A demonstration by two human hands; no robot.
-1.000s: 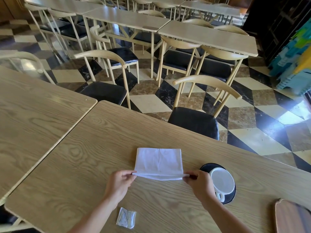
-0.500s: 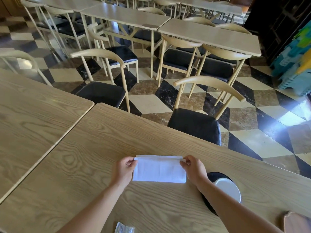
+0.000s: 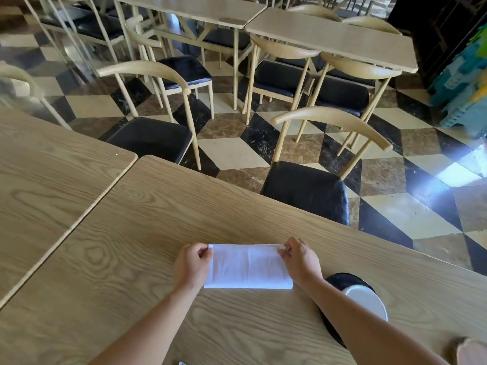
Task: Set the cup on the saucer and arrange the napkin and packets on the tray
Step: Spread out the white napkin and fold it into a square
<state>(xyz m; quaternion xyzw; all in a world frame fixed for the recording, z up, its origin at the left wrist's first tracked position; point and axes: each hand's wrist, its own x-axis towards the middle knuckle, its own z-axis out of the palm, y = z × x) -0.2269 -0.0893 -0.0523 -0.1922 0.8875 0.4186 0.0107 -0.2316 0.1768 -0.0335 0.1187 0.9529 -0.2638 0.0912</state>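
A white napkin lies folded in half on the wooden table. My left hand pinches its far left corner and my right hand pinches its far right corner. To the right, a white cup sits on a black saucer, both partly hidden by my right forearm. A corner of the wooden tray shows at the bottom right. The packets are almost out of view at the bottom edge.
A second table adjoins on the left. A chair with a black seat stands just beyond the table's far edge. More chairs and tables fill the checkered floor behind.
My hands folded the napkin's near edge over to its far edge, so it now lies flat in half. The view tilted up, so the packets slid out of view.
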